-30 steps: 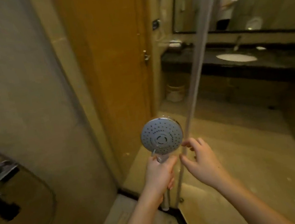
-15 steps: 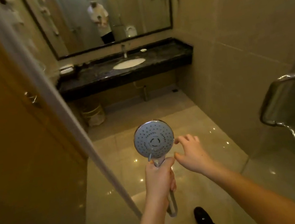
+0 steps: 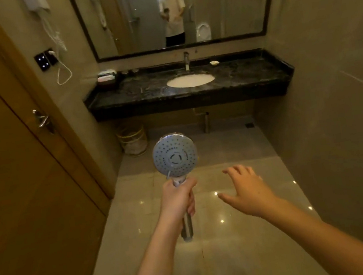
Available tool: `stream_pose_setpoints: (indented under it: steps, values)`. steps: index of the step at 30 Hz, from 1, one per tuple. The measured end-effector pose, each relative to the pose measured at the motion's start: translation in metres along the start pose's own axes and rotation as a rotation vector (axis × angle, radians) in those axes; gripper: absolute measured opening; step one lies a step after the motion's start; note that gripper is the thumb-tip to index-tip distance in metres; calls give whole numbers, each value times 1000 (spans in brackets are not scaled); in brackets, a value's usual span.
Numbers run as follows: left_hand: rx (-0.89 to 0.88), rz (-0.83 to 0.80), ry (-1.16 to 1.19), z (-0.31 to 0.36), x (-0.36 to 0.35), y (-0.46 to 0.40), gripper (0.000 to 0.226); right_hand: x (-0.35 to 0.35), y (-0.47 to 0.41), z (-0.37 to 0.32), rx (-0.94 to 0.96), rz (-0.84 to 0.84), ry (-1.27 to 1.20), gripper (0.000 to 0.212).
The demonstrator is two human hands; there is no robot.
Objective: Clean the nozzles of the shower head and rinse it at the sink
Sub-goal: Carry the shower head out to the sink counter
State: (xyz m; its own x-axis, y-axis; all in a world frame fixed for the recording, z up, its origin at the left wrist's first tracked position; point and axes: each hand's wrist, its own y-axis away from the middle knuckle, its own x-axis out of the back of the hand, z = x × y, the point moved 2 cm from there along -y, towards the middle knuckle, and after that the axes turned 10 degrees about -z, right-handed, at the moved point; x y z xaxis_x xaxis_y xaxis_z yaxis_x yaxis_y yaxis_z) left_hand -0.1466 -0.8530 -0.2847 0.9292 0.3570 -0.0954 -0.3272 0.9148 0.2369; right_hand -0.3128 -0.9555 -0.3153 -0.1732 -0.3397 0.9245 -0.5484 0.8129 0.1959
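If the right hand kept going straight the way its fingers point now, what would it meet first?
The right hand is open and empty, fingers aimed forward and slightly left over bare floor. The way looks free up to the dark counter with the sink. The shower head sits left of that line, though depth is unclear.

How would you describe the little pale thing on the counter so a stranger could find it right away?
Start at the black stone counter under the wall mirror and find the faucet behind the white oval sink. Right of the faucet lies a small pale lump, alone on that side.
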Motion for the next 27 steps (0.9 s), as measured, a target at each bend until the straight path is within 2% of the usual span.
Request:
stream_pose_setpoints:
  steps: [4,8,15,27]
  values:
    - [-5,62,44,28,2,-82,29,35,-88,-2,88,8,54,74]
    - [-51,98,29,50,20,-164,35,59,-176,-14,132,17,77,72]
    - [-61,54,-9,90,80,-324,31,84,-334,-46,79,47,104,76]
    - [-47,40,20,167,184,-521,30,113,-552,-116,42,10,30,73]
